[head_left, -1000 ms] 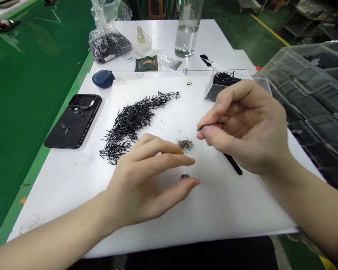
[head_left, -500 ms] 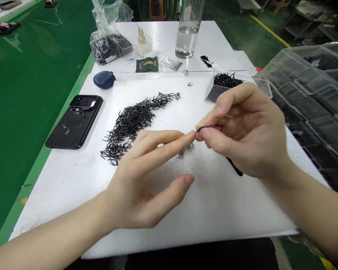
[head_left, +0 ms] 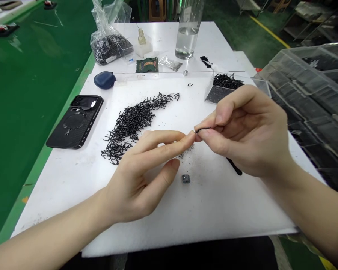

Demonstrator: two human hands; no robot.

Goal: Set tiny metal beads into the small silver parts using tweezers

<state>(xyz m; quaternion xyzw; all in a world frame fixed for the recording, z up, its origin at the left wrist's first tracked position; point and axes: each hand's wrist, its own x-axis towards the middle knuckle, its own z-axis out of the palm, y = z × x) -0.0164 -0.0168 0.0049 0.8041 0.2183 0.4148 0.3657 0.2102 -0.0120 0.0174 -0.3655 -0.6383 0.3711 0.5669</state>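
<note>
My right hand (head_left: 242,131) is closed, thumb and forefinger pinching a thin black bent piece (head_left: 203,129). My left hand (head_left: 146,176) has its fingers stretched out, the forefinger tip touching the left end of that piece and the thumb held apart below. Left of the hands, a heap of similar small black bent pieces (head_left: 135,120) spreads over a white foam mat (head_left: 163,232). Partly behind my left fingers are tiny metallic bits (head_left: 187,152). A small dark square block (head_left: 186,179) lies just right of my left thumb.
A black phone (head_left: 76,122) and a blue rounded case (head_left: 104,80) lie at the left. Behind stand a bagged black lot (head_left: 109,47), a small bottle (head_left: 141,37) and a water-filled clear cylinder (head_left: 187,41). Clear boxes (head_left: 214,93) hold black pieces; stacked bins (head_left: 312,108) are at right.
My left thumb has drawn in up and to the left, uncovering the small dark block on the mat. My fingertips stay together at the black piece, with only a slight shift.
</note>
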